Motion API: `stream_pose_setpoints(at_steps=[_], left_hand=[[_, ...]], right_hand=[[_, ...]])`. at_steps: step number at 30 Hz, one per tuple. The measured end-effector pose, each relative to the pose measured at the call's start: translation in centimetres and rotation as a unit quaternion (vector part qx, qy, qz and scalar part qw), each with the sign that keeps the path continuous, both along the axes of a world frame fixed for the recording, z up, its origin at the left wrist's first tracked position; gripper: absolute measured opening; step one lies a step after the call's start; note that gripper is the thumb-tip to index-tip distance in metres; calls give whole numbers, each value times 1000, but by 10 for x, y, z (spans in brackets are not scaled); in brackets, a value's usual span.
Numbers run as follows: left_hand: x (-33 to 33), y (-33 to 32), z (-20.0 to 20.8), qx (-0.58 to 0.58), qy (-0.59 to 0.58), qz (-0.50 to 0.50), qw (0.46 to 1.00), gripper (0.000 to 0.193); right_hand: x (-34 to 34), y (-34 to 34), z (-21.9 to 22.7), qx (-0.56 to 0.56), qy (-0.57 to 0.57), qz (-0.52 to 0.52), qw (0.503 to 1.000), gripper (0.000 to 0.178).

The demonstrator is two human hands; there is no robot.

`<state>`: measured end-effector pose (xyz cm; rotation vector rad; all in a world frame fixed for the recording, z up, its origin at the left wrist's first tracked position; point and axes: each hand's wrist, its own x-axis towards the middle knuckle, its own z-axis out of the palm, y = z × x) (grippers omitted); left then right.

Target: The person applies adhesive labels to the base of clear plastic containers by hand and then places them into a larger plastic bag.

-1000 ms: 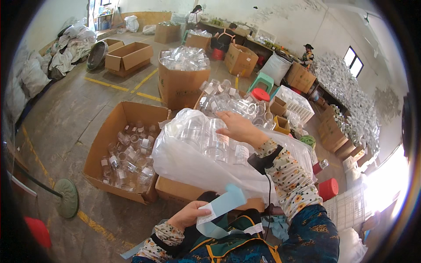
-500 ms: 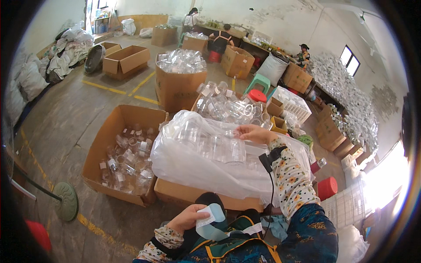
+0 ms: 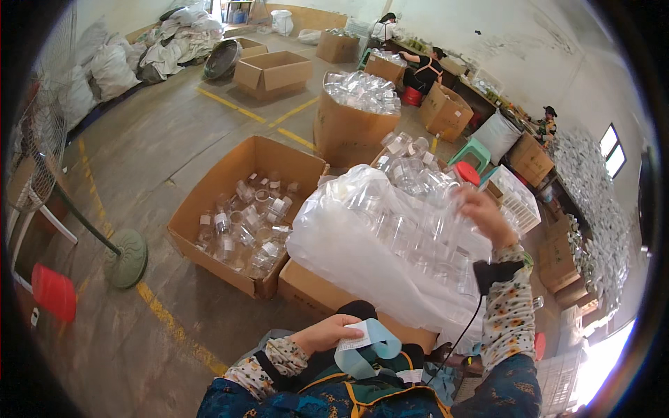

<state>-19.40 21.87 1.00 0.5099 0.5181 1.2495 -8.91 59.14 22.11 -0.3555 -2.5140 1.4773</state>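
My left hand (image 3: 326, 334) pinches a strip of labels (image 3: 357, 348), white stickers on curling pale blue backing, above my lap. Out to the right, my right hand (image 3: 486, 214) is closed around the upper part of a clear plastic jar (image 3: 442, 213); motion blurs both slightly. Below it, several more clear jars (image 3: 402, 235) stand or lie on a white plastic bag (image 3: 348, 244) spread over a cardboard box (image 3: 313, 289). A black band with a cable circles my right wrist.
Left of the bag, an open carton (image 3: 202, 181) holds several labelled jars. A jar-filled carton (image 3: 348, 132) stands behind. A fan's green base (image 3: 127, 259) and red stool (image 3: 54, 292) are at left. People work along the far bench; a red-lidded item (image 3: 466, 173) lies beyond my right hand.
The view has turned left, so the scene sits further right. My right hand, with the jar, has moved up and right over the bag. My left hand still holds the label strip.
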Motion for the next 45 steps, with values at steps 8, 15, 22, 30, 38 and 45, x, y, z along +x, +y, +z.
stream_pose_setpoints(at_steps=[8,15,22,30,38,45], left_hand=[[10,18,15,31,120,-7,992,29],[2,15,27,57,284,61,955,26],[-12,11,46,126,243,12,962,20],[6,23,68,113,133,3,985,31],[24,23,79,122,53,-72,989,23],[30,25,73,103,17,-122,987,25]], right_hand=[[-136,-109,100,87,138,28,986,44],[-48,-207,-8,186,-146,283,929,40],[30,-190,-43,18,-200,215,956,37],[59,-185,-19,107,-51,207,971,40],[61,-201,-25,23,-35,295,954,27],[70,-197,-33,-37,12,282,959,16]])
